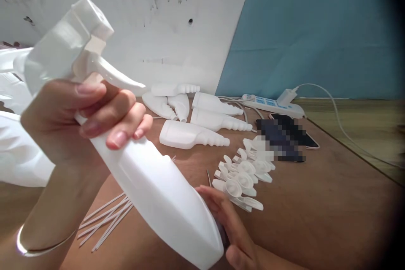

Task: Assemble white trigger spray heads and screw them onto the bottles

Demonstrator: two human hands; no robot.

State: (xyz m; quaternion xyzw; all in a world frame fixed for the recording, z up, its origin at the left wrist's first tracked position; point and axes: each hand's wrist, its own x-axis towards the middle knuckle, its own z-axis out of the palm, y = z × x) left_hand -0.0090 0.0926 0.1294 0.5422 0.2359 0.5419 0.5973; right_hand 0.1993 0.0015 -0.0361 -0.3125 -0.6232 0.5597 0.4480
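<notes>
We have a spray bottle point(164, 198) slanting before us above the counter point(316, 211), our left hand point(50, 114) around its neck, our right hand point(234, 219) beside its lower end. Straws point(113, 228) lie on the counter to its left. Farther back, bottles point(180, 135) lie near the wall point(190, 55); right of them, a power strip point(265, 103), then phones point(308, 139) before it, and parts point(245, 179) clustered nearer us.

Bright light glares off the bottle point(164, 198); the bangle point(20, 244) glints; blackness curves down the right edge; pixelation partly masks a phone point(311, 140).
</notes>
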